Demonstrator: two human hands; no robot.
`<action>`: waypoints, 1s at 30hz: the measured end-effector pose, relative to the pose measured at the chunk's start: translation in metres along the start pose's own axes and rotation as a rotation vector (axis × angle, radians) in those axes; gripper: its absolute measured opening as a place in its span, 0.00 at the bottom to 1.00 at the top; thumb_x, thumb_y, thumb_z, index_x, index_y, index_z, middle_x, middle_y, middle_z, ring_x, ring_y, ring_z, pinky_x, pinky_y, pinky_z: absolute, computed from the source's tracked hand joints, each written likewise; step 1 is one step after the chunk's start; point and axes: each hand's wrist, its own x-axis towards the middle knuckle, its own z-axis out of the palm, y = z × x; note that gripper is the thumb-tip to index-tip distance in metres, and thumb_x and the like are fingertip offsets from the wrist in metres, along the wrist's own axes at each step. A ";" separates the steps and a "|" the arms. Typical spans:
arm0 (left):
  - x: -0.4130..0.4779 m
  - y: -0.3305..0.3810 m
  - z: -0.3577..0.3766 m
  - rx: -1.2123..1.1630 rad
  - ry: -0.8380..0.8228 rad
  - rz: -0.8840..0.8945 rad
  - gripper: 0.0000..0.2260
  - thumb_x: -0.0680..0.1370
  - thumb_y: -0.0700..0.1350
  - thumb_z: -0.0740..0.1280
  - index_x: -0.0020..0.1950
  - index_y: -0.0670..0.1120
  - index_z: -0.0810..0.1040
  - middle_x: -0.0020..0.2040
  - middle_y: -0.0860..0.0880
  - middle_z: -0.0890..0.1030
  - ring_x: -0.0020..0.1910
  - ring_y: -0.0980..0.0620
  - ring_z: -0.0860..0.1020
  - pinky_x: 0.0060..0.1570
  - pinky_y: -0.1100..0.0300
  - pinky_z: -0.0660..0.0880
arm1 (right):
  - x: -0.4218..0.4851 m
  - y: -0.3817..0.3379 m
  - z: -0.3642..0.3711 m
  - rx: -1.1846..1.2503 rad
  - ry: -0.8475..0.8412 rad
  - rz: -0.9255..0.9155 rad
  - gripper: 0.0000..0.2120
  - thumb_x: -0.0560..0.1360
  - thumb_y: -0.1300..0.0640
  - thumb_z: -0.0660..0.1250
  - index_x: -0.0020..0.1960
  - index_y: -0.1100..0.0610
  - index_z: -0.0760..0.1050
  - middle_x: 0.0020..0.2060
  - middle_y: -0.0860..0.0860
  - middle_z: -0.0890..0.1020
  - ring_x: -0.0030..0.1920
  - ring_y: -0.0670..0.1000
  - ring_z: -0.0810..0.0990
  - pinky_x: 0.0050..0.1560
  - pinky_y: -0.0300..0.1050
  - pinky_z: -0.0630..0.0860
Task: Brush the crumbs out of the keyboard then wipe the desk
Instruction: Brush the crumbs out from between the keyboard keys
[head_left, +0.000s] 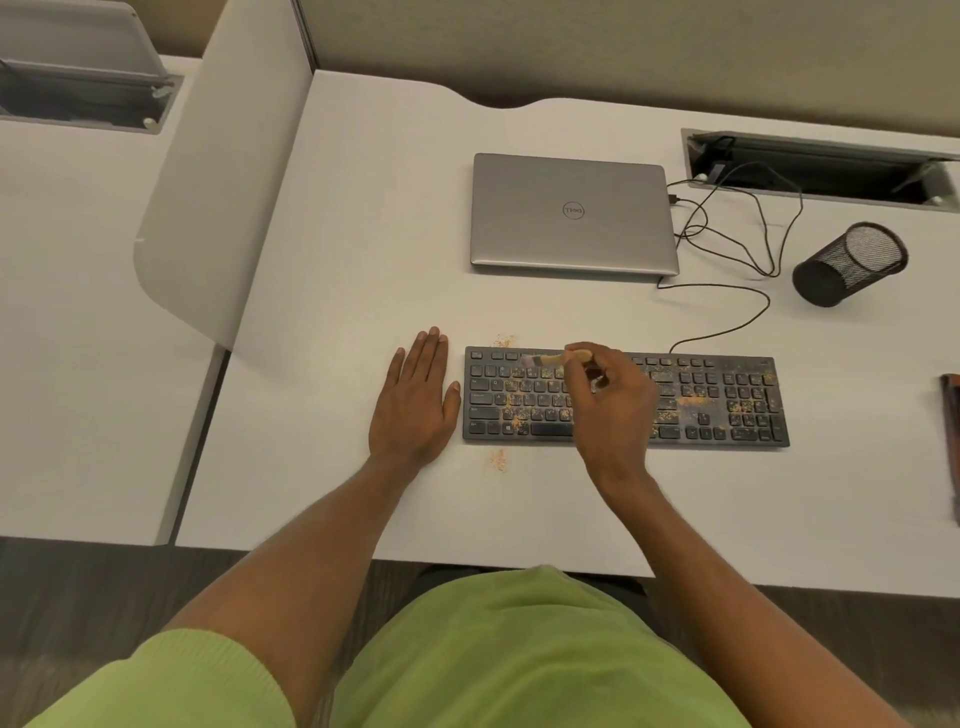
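Head view: the right hand (613, 410) has its fingers (597, 351) clamped on a small brush (543, 359), whose bristles jut toward 9 o'clock from them over the crumb-dusted keyboard's (717, 405) top rows, while the left hand (413, 402) lies flat, fingers together, on the tabletop (363, 234) at the keyboard's 9 o'clock.

Left hand (413, 397) lies flat, fingers straight; right hand (615, 402) pinches brush (546, 359).

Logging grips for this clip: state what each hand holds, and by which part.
Right hand pinches a small brush by its handle end. Left hand holds nothing, flat on the desk.
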 end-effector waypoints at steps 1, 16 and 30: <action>0.000 0.000 0.000 0.002 0.000 0.000 0.31 0.87 0.55 0.46 0.88 0.45 0.49 0.88 0.49 0.50 0.87 0.53 0.46 0.86 0.49 0.46 | 0.004 0.000 0.003 0.004 0.011 0.004 0.07 0.82 0.59 0.69 0.49 0.50 0.84 0.41 0.44 0.85 0.42 0.45 0.81 0.44 0.41 0.78; 0.001 -0.001 0.002 0.000 0.011 -0.005 0.30 0.87 0.54 0.50 0.88 0.45 0.51 0.88 0.49 0.51 0.87 0.53 0.47 0.86 0.51 0.45 | 0.012 0.023 0.005 -0.239 -0.112 -0.183 0.05 0.82 0.58 0.68 0.55 0.52 0.83 0.46 0.46 0.84 0.47 0.51 0.80 0.47 0.56 0.78; 0.001 -0.001 0.003 0.000 0.007 -0.009 0.30 0.87 0.54 0.50 0.88 0.45 0.50 0.88 0.49 0.50 0.87 0.54 0.46 0.86 0.50 0.46 | 0.024 0.023 0.000 -0.301 -0.076 -0.160 0.06 0.83 0.56 0.69 0.55 0.54 0.84 0.45 0.48 0.85 0.45 0.49 0.79 0.45 0.57 0.79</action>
